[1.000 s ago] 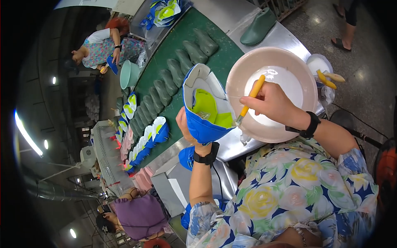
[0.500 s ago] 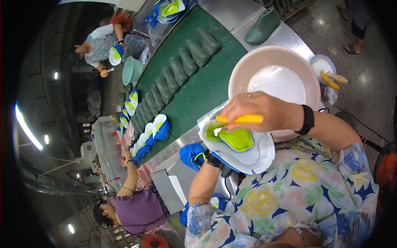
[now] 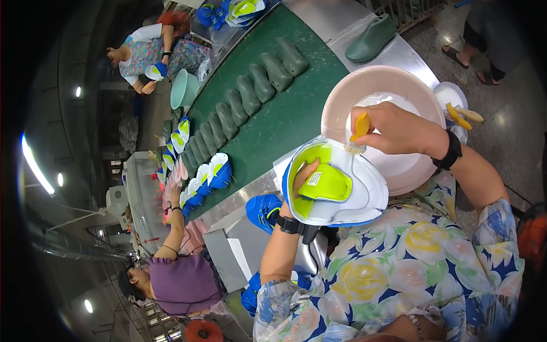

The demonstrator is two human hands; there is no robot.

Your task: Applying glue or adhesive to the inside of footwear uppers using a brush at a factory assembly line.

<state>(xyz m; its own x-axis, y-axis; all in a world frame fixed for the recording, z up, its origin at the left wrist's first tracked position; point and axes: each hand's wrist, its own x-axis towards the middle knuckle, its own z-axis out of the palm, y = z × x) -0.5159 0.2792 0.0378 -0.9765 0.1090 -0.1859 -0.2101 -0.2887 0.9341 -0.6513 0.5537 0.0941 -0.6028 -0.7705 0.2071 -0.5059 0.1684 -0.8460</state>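
My left hand (image 3: 306,178) grips a shoe upper (image 3: 364,194) with a white inside and a lime-green lining and tongue; its fingers show inside the opening, the rest is behind the upper. In my right hand (image 3: 393,128) is a brush (image 3: 362,122) with a yellow handle. Its pale bristles point down at the upper's far edge, close to the white inside; whether they touch cannot be made out. Just beyond, a pink basin (image 3: 336,100) holds white liquid, partly hidden by my right hand. A blue shoe upper (image 3: 264,212) lies left of my left wrist.
A green conveyor belt (image 3: 273,125) carries a row of dark shoe lasts (image 3: 248,94) and several blue-white uppers (image 3: 219,170). One green last (image 3: 371,40) lies on the metal edge. Right of the basin, brushes (image 3: 458,115) rest on a white tub. Co-workers (image 3: 182,282) work along the belt's left.
My right hand has moved the brush right, from over the green lining to the upper's far edge by the basin. The upper has turned, showing more of its lining and tongue.
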